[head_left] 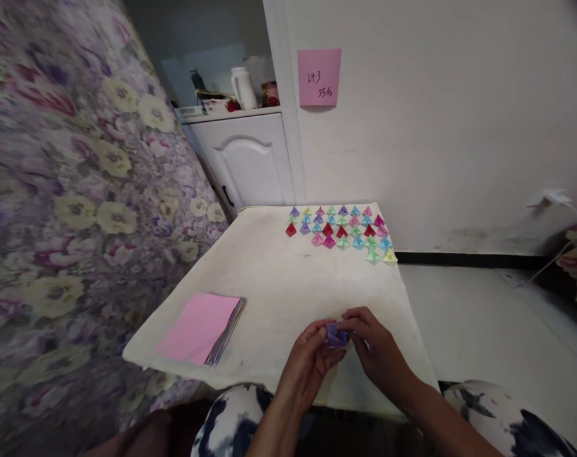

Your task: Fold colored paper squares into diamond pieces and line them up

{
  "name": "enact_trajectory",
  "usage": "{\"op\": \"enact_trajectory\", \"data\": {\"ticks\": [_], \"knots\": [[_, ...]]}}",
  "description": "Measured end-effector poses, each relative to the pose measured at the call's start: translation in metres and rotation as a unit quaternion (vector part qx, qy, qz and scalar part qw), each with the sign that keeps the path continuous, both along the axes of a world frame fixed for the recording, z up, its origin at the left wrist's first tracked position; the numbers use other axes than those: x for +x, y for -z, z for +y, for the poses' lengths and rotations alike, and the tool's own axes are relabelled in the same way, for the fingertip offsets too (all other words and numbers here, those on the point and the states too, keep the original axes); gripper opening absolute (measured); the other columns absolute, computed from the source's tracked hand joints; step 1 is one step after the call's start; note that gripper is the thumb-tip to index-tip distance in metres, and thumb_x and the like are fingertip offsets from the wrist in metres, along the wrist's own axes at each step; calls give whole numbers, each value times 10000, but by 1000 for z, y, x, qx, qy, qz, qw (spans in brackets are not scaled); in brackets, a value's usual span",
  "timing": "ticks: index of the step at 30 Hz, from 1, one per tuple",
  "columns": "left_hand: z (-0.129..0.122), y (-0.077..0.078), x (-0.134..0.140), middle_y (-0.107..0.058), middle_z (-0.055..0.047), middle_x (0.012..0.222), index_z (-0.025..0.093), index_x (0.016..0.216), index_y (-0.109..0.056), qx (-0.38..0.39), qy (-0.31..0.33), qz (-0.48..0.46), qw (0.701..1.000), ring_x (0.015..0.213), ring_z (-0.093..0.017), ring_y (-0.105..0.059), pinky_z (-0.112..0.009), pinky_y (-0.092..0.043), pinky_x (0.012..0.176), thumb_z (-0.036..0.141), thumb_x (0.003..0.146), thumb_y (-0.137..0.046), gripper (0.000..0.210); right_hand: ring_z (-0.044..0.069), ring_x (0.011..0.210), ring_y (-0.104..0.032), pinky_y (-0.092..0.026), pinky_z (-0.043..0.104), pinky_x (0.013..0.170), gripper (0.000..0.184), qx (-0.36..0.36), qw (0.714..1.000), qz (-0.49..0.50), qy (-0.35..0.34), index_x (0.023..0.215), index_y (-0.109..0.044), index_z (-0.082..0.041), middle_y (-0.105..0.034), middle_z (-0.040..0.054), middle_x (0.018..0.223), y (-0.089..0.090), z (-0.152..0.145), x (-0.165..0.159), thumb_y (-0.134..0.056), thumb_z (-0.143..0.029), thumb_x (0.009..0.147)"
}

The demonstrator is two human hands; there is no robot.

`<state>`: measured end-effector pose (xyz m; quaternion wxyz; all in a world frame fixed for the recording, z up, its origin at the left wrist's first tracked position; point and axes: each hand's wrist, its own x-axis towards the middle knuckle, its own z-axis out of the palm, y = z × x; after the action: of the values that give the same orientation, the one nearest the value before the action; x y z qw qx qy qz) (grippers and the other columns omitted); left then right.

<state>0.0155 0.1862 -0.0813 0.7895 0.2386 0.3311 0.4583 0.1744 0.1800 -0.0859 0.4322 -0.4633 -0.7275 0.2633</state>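
Note:
A small folded piece of purple paper (pixel 336 336) is held between my two hands, just above the near part of the cream-covered table (pixel 269 279). My left hand (pixel 311 355) grips its left side, the thumb on the face and fingers beneath. On its right edge, the fingers of my right hand (pixel 371 339) pinch the paper near the upper corner. Towards the far right of the table lie rows of small folded paper pieces (pixel 342 231) in red, pink, green, blue, purple and yellow.
A stack of coloured paper sheets (pixel 200 327), pink on top, lies at the table's left. A floral curtain (pixel 102 190) hangs along the left side. Behind stand a white cabinet (pixel 252 165) and a wall with a pink note (pixel 319 77). A plug (pixel 555 197) with a cable is at right.

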Motion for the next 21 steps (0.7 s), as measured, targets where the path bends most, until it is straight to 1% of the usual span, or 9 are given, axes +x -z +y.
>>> {"op": "enact_trajectory", "data": {"ticks": [4,7,10,13,15,17,21], "knots": [[-1,1,1,-639,-99,976,111,987,-627,-4,-8,-52,999,906,-175,-608,-256,-520,736,206,845,-538,192,154,910,-559,-476,302,782,378,4,1000,14,-5,1012,-609,-257,-470,65,1141,1,-2,0,-366,-35,827],[-1,2,1,-646,-97,976,108,1003,-631,-14,-12,-79,997,896,-170,-614,-265,-509,768,196,850,-527,205,150,915,-557,-482,294,769,379,16,999,30,-11,1029,-600,-254,-445,71,1186,-1,-3,-1,-349,-44,840],[0,1,2,-655,-97,979,112,1009,-632,-6,-18,-90,996,890,-169,-617,-279,-492,804,171,844,-532,202,151,927,-553,-479,301,790,347,23,999,39,-8,1001,-604,-243,-438,73,1192,-2,-3,-2,-352,-58,851],[1,1,3,-660,-102,997,116,996,-635,4,-27,-89,996,911,-171,-614,-285,-474,833,150,839,-536,189,165,956,-543,-471,318,820,300,28,999,29,6,971,-606,-236,-445,75,1181,-2,-4,-4,-390,-72,844],[1,2,3,-665,-99,991,119,990,-638,4,-33,-86,996,903,-163,-614,-283,-464,842,141,835,-543,183,179,973,-533,-472,321,811,263,30,999,14,19,953,-609,-234,-448,78,1175,-1,-5,-5,-429,-85,831],[2,4,3,-672,-94,971,123,991,-640,2,-35,-79,996,884,-158,-617,-283,-460,844,142,826,-560,185,180,937,-536,-480,306,761,226,27,999,-1,31,929,-614,-234,-465,76,1129,0,-5,-7,-465,-102,821],[2,10,2,-684,-100,942,121,994,-645,2,-36,-61,997,887,-166,-621,-274,-449,846,164,809,-593,197,156,780,-537,-463,272,667,160,11,998,-37,48,860,-623,-231,-497,37,892,1,-5,-9,-519,-122,808]]}}
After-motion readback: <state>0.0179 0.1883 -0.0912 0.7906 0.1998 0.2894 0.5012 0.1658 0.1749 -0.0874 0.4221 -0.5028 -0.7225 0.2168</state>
